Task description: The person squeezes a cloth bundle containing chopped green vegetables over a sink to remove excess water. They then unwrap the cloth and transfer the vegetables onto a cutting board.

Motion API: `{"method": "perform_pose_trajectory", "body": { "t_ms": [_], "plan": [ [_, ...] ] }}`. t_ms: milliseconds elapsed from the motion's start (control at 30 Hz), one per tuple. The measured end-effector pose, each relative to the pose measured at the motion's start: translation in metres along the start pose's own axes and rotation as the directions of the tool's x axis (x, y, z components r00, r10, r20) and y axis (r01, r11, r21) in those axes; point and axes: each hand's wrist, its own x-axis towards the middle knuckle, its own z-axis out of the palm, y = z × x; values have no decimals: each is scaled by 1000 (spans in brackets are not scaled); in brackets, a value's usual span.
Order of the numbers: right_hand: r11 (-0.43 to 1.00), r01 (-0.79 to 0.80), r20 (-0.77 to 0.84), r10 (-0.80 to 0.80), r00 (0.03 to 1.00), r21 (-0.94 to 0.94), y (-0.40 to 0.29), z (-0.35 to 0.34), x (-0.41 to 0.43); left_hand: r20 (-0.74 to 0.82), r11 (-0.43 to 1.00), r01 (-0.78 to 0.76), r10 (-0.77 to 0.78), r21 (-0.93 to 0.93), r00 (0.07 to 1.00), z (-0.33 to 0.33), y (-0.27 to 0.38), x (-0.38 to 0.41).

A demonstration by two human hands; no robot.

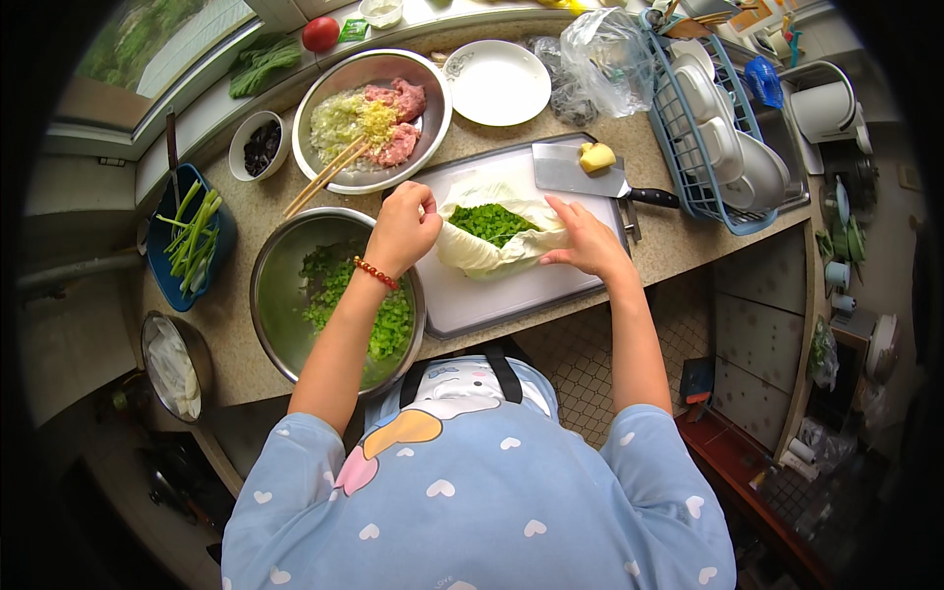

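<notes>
On a white cutting board [472, 310] with a dark rim lies a pale, cream-coloured cloth or leaf wrap [472, 254], spread around a heap of finely chopped greens [494, 224]. My left hand [405, 225] pinches the wrap's left edge between curled fingers. At its right edge is my right hand [582, 240], thumb and fingers apart, touching or loosely holding the material; which of these cannot be told. Behind the right hand a cleaver [571, 168] lies flat on the board, with a piece of peeled ginger [597, 157] on its blade.
A steel bowl [267, 295] of chopped greens stands under my left forearm. Beyond are a steel bowl [301, 140] with minced meat and chopsticks, a white plate [498, 82] and a small bowl [237, 151]. A blue basket [158, 258] holds green stems; a dish rack [675, 158] stands right.
</notes>
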Motion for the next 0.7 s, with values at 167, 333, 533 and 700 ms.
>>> {"method": "perform_pose_trajectory", "body": {
  "t_ms": [167,333,533,700],
  "plan": [
    [986,-63,-138,42,990,-154,-4,-7,-11,81,979,148,-160,137,984,7,-1,8],
    [855,35,-164,59,985,518,-37,6,-9,53,993,61,-56,-98,997,15,19,12],
    [709,-15,-214,234,948,705,-74,53,1,181,920,13,63,-392,982,44,51,1],
    [490,130,-338,365,867,862,-40,77,10,-1,775,16,-22,-631,1000,33,45,1]
  ]
}}
